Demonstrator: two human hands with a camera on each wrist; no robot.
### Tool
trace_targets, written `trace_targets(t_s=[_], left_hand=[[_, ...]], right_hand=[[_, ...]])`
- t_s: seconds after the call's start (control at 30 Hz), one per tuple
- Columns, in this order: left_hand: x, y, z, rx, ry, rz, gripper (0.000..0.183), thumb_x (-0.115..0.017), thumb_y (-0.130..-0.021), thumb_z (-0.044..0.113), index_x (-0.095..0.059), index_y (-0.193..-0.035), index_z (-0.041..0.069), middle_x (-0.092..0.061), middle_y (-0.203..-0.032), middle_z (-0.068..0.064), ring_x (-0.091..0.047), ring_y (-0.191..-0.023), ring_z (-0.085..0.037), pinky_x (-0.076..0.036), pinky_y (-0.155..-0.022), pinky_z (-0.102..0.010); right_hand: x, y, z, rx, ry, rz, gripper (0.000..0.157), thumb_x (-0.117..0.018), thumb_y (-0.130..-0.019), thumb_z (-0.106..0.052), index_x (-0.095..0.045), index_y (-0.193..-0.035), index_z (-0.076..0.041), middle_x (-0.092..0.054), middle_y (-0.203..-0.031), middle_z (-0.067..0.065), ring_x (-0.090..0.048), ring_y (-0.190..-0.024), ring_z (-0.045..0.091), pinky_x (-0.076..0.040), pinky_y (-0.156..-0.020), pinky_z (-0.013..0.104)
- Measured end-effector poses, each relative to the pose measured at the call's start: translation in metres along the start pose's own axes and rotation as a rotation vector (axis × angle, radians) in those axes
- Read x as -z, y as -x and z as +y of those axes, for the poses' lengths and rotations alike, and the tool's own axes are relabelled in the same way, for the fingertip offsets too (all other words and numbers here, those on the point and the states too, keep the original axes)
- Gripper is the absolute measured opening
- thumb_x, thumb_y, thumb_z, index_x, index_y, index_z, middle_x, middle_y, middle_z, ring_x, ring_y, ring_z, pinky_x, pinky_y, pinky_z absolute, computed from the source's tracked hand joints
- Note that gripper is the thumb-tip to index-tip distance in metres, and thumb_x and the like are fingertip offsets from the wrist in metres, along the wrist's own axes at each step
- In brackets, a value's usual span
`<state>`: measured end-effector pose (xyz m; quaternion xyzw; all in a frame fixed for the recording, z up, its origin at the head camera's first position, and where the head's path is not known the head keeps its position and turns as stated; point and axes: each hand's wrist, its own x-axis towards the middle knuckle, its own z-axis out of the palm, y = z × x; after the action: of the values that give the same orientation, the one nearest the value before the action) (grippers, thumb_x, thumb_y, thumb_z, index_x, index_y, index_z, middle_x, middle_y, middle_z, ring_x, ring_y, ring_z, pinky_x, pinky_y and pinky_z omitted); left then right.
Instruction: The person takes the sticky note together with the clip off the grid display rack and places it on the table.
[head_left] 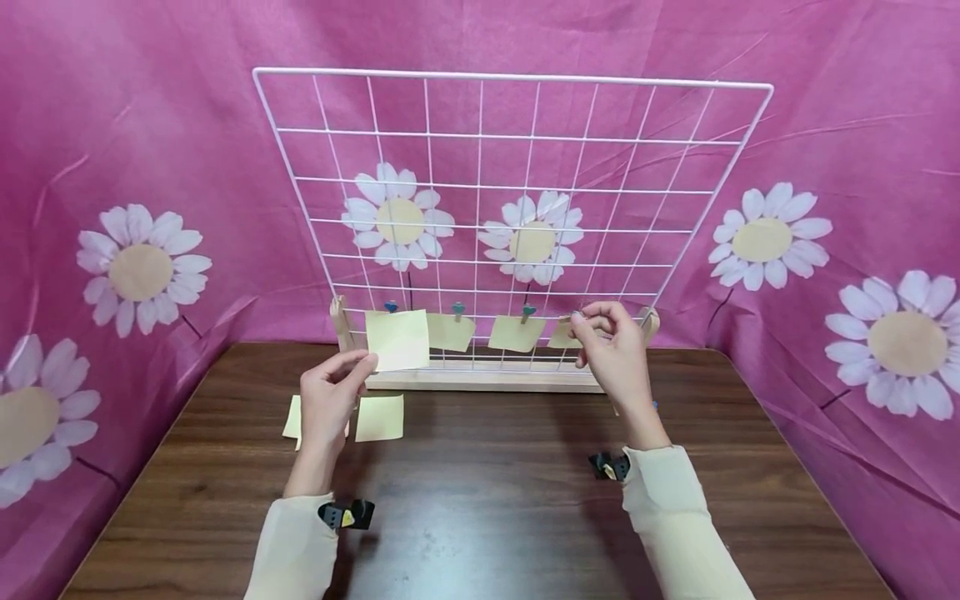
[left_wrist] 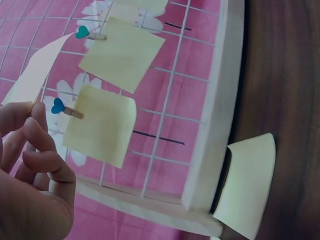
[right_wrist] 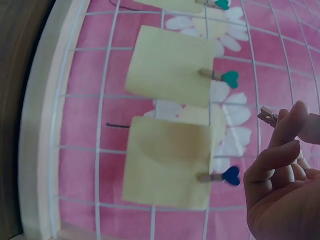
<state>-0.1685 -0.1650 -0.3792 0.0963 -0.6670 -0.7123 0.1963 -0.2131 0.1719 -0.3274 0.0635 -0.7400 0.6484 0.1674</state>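
My left hand (head_left: pixel 327 392) pinches a pale yellow sticky note (head_left: pixel 397 340) by its lower corner, in front of a white wire grid (head_left: pixel 480 200). Between the thumb and fingers of my right hand (head_left: pixel 618 354) is a small wooden clothespin (right_wrist: pixel 268 116), its jaws pointing out past the fingertips. Several yellow notes hang along the lower grid, each under a clothespin with a heart on it. One has a teal heart (head_left: pixel 529 311); in the left wrist view another note (left_wrist: pixel 102 125) has a blue heart (left_wrist: pixel 58 105). Part of the rightmost note (head_left: pixel 561 335) is hidden behind my right hand.
The grid stands in a pale wooden base (head_left: pixel 480 382) at the back of a dark wood table (head_left: pixel 480 500). Loose yellow notes (head_left: pixel 380 418) lie on the table near my left hand. A pink flowered cloth (head_left: pixel 480 33) hangs behind.
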Motion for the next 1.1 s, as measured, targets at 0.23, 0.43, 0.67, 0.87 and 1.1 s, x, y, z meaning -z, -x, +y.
trace_targets(t_s=[0.23,0.43,0.67,0.87,1.1], left_hand=[[0.008,0.005,-0.008,0.018,-0.055,0.036,0.028,-0.079,-0.089,0.011,-0.073,-0.106,-0.01,-0.064,-0.064,0.008,-0.051,-0.051,-0.005,-0.041,-0.047,-0.017],[0.013,0.011,-0.018,0.057,-0.089,0.013,0.029,-0.079,-0.09,0.012,-0.073,-0.108,-0.009,-0.066,-0.067,0.008,-0.053,-0.052,-0.006,-0.038,-0.045,-0.017],[0.019,0.018,-0.029,0.081,-0.144,-0.005,0.026,-0.076,-0.092,0.011,-0.072,-0.107,-0.009,-0.064,-0.064,0.01,-0.05,-0.051,-0.006,-0.035,-0.045,-0.017],[0.023,0.022,-0.036,0.116,-0.17,-0.041,0.024,-0.074,-0.094,0.01,-0.071,-0.109,-0.008,-0.061,-0.064,0.004,-0.049,-0.051,-0.007,-0.034,-0.044,-0.018],[0.029,0.023,-0.048,0.132,-0.236,-0.135,0.019,-0.069,-0.095,0.004,-0.07,-0.109,-0.009,-0.061,-0.067,-0.003,-0.05,-0.055,-0.01,-0.034,-0.049,-0.02]], right_hand=[[0.012,0.009,0.013,-0.03,-0.012,0.035,0.017,-0.064,-0.097,-0.002,-0.056,-0.107,0.009,-0.067,-0.078,0.001,-0.052,-0.043,0.009,-0.048,-0.046,0.021],[0.027,0.019,0.025,-0.091,0.037,0.07,0.019,-0.065,-0.098,-0.005,-0.055,-0.109,0.008,-0.064,-0.074,-0.008,-0.055,-0.044,0.009,-0.043,-0.039,0.021],[0.043,0.031,0.046,-0.193,0.053,0.076,0.023,-0.064,-0.1,-0.009,-0.055,-0.113,0.008,-0.068,-0.075,-0.008,-0.057,-0.046,0.009,-0.045,-0.04,0.02],[0.053,0.038,0.065,-0.218,0.101,0.096,0.019,-0.064,-0.099,-0.008,-0.056,-0.11,0.006,-0.069,-0.074,-0.009,-0.056,-0.047,0.009,-0.049,-0.048,0.021],[0.066,0.043,0.077,-0.257,0.148,0.081,0.021,-0.063,-0.1,-0.008,-0.055,-0.112,0.008,-0.068,-0.073,-0.016,-0.058,-0.049,0.007,-0.049,-0.048,0.021]])
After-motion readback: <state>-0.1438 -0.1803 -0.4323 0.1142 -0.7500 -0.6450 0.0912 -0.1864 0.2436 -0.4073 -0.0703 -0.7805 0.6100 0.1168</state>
